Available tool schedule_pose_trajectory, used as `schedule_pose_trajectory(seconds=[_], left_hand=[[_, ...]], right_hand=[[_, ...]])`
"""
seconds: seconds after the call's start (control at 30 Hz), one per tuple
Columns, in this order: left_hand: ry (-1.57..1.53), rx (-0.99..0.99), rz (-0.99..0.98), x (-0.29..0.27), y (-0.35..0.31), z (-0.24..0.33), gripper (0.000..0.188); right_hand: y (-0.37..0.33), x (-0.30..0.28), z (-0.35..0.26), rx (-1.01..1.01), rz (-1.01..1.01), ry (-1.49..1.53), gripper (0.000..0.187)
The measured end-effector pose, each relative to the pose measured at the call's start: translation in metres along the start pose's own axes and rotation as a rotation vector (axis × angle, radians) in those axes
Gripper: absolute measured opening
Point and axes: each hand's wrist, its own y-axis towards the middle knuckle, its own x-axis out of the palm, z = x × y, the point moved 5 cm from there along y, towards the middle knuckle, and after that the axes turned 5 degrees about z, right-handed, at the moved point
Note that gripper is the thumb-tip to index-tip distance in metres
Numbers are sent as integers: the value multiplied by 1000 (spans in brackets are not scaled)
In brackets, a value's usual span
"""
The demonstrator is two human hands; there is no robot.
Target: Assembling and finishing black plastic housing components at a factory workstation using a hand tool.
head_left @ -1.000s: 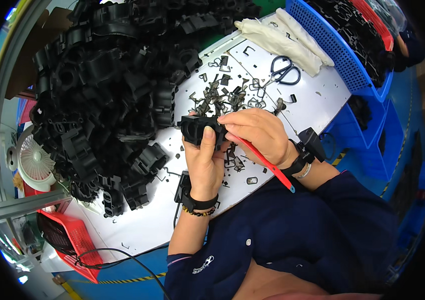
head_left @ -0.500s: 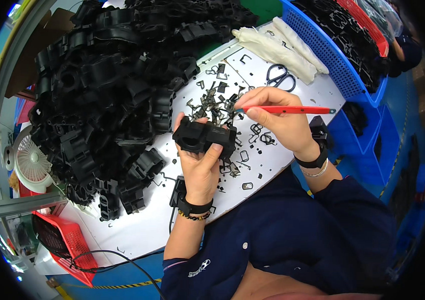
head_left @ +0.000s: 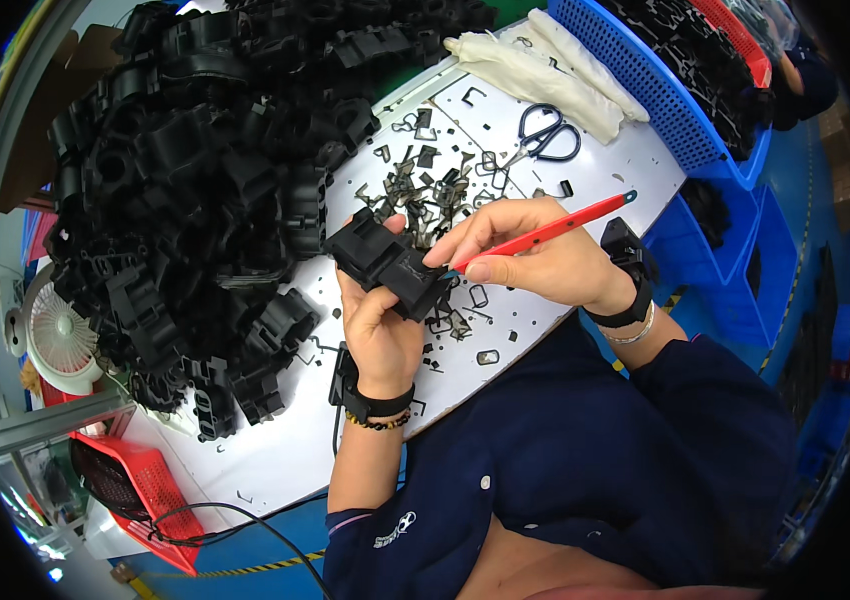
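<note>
My left hand point(head_left: 382, 340) is closed round a black moulded plastic part point(head_left: 370, 250), thumb on its near side, holding it tilted above the table. In my right hand point(head_left: 535, 255) is a slim red-handled trimming knife point(head_left: 570, 219), gripped like a pen. Its tip meets the right end of the black part; the blade itself is too small to make out. Beneath and beyond the hands lie many small black plastic offcuts point(head_left: 420, 190), scattered on the white table point(head_left: 275, 465). Dark-handled scissors point(head_left: 548, 135) rest past my right hand.
A large heap of black plastic parts point(head_left: 185, 200) fills the table's left side. White cloth gloves point(head_left: 545, 75) lie at the back right by a blue crate point(head_left: 635, 85) of dark pieces. A white fan point(head_left: 60, 325) and a red basket point(head_left: 150, 485) stand left. Another person's arm point(head_left: 793, 75) shows far right.
The knife has come down and left, from beyond the part onto its right end. My left hand has turned the part so that its right end tips toward me.
</note>
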Motion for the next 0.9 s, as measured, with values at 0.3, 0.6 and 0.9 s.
schedule_pose_trajectory(seconds=[0.3,0.6,0.9], left_hand=[[-17,-31,-10,3,1,-1,62],[-17,-39,8,2,1,-2,62],[-3,-69,15,3,1,-6,64]], right_hand=[[1,7,4,50,-6,-13,7],[1,8,6,46,-11,-6,8],[-6,15,-11,-424,139,-502,13]])
